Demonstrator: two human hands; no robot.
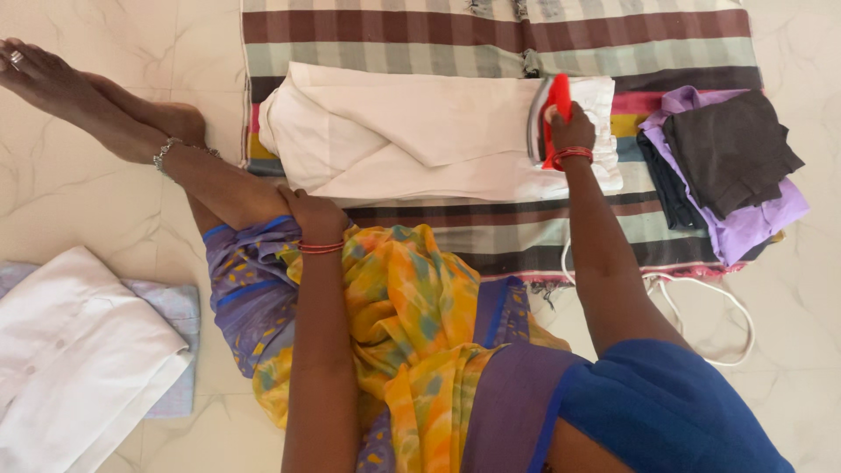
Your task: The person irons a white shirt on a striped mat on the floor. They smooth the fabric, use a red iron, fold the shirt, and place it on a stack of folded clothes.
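Note:
A white garment lies spread on a striped blanket on the floor. My right hand grips the red handle of an iron, which rests on the right end of the garment. My left hand rests on my knee at the garment's near edge, fingers curled, holding nothing that I can see. My legs stretch out to the left across the floor.
A pile of folded dark and purple clothes sits on the blanket's right end. Folded white and pale blue clothes lie on the marble floor at lower left. The iron's white cord loops on the floor at right.

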